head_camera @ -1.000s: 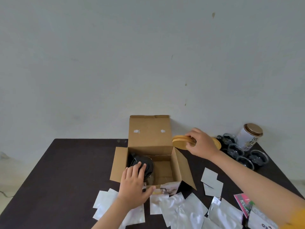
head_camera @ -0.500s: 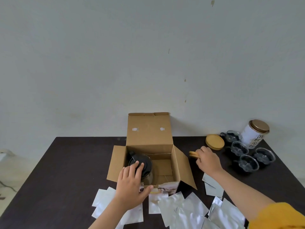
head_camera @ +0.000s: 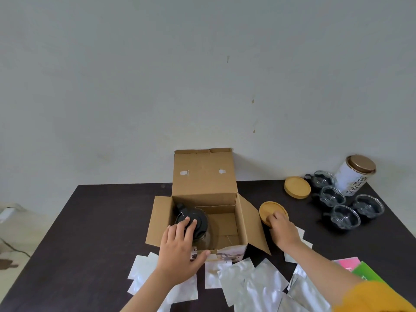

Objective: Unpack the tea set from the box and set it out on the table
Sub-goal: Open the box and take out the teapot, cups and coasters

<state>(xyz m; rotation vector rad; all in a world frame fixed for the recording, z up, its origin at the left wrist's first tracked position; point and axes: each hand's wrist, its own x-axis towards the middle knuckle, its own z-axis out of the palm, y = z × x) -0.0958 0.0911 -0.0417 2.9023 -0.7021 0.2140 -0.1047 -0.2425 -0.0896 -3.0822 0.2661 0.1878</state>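
An open cardboard box (head_camera: 242,224) stands mid-table with its lid flap upright. Inside, at its left, sits a glass teapot with a black lid (head_camera: 198,218). My left hand (head_camera: 180,251) reaches over the box's front wall, its straight fingers resting on the lid and its thumb outside the wall. To the right of the box a round wooden coaster (head_camera: 269,210) lies on the table. My right hand (head_camera: 284,230) holds its near edge with curled fingers. A second coaster (head_camera: 297,186) lies farther back. Several glass cups (head_camera: 333,195) stand at the right.
A white tea tin with a brown lid (head_camera: 353,174) stands at the back right corner. Several silver foil sachets (head_camera: 254,282) cover the front of the dark table (head_camera: 101,221). Pink and green packets (head_camera: 360,269) lie at the right front.
My right hand has brought the coaster down from beside the box's flap to the table right of the box. My left hand has stayed on the teapot lid.
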